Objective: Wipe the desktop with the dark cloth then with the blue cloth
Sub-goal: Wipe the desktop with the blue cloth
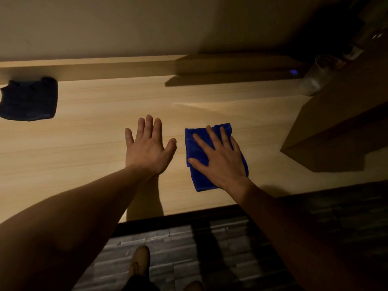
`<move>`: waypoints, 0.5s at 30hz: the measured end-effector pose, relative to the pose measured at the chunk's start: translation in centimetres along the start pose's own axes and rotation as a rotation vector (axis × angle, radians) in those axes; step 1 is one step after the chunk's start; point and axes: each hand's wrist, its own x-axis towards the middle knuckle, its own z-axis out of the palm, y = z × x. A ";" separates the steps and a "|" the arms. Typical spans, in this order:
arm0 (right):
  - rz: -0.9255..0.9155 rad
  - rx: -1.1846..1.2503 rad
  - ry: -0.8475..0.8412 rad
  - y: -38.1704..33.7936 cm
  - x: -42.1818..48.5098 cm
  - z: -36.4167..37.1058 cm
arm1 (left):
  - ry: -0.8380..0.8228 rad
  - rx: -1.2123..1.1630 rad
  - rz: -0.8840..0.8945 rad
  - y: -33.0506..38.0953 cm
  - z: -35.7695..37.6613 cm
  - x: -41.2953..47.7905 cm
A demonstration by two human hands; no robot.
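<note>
**Blue cloth under the palm, clutter waiting at two o'clock**

The person's right hand (220, 158) lies flat on the folded blue cloth (196, 148), fingers spread and pressing it onto the wooden desktop (84, 148); nothing is pinched, the cloth is only pinned under the palm. The left hand (148, 147) rests just beside it at nine o'clock, open and empty, fingers splayed on the bare wood. The dark cloth (29, 99) sits crumpled well apart at ten o'clock, against the raised back ledge (105, 67), so the person appears to be on the second, blue-cloth pass.

The main risks look to be these:

- **Cloth slipping out.** With only downward pressure holding it, a quick stroke could let the fold open or leave the cloth behind while the hand slides on.
- **Knocking the clear cup (315, 78).** It stands at two o'clock in deep shadow, near the corner of a brown box-like block (336, 131). A wide sweep toward that side could tip it; whether it holds anything cannot be told.
- **Missed areas.** The dim light and the shadow at one o'clock make it hard to judge which wood has been covered.
- **Dragging the dark cloth.** A long stroke to ten o'clock would push it along the ledge.
</note>
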 end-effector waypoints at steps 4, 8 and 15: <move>0.013 0.000 -0.003 -0.1 -3.8 0.5 | 0.003 0.003 0.010 -0.1 -0.1 -0.4; 0.034 0.023 -0.020 -0.6 -6.4 1.0 | 0.015 -0.004 0.037 -0.5 -0.1 -0.2; 0.124 0.140 0.020 -0.8 -11.8 2.2 | 0.178 -0.367 0.024 0.5 -0.9 -4.2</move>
